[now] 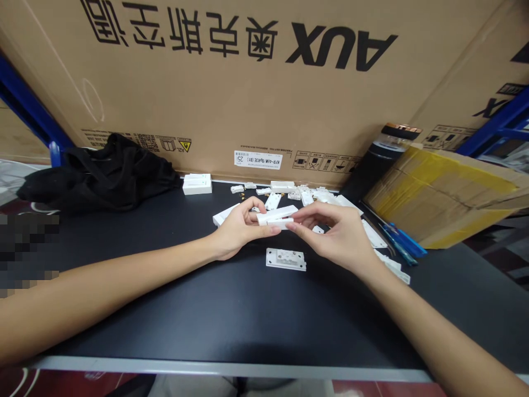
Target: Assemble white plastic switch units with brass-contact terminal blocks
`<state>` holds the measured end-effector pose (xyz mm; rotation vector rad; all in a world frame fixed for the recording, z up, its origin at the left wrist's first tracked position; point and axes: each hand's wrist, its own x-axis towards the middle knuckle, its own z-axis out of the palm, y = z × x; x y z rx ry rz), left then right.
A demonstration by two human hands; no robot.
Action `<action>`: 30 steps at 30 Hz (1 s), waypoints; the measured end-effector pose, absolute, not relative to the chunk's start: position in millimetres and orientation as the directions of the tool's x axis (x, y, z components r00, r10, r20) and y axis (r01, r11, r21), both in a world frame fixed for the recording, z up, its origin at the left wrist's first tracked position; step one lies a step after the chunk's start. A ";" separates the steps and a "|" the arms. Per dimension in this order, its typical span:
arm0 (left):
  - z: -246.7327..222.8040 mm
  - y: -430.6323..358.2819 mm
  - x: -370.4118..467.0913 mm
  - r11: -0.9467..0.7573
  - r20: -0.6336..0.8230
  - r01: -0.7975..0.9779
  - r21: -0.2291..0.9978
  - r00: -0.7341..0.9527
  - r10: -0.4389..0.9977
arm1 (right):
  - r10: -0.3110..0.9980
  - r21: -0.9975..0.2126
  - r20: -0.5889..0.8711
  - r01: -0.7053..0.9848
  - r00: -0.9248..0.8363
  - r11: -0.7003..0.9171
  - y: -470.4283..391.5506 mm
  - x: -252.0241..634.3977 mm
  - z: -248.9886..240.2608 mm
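The left hand (237, 229) and the right hand (334, 231) meet above the middle of the black desk (231, 320). The left hand's fingers are closed on a white, oblong plastic piece (279, 213), held off the surface and sloping slightly up to the right. Along its near side lies a slimmer, flat white plastic strip (281, 223); whether the two are joined I cannot tell. The right hand's thumb and fingers pinch the strip's right end.

Nearer than the hands, a white rectangular plastic plate (286, 259) with dark holes and a greyish middle lies flat on the desk. Beyond the hands, small white plastic parts (282, 187) are scattered toward the far edge. At far left sits a white block-shaped stack (197, 187), just right of a crumpled black cloth bag (111, 173). To the right, a black cylindrical bottle (370, 165) leans beside a brown cardboard box with yellow tape (446, 198). A large printed brown cardboard carton (206, 105) stands behind everything.
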<state>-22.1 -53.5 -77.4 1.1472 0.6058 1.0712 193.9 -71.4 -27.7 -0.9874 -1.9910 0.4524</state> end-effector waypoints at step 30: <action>-71.7 -54.2 -24.1 0.146 0.000 -0.282 0.948 0.458 0.889 | 0.887 -0.852 0.155 0.396 -0.434 0.342 -60.9 192.9 -41.2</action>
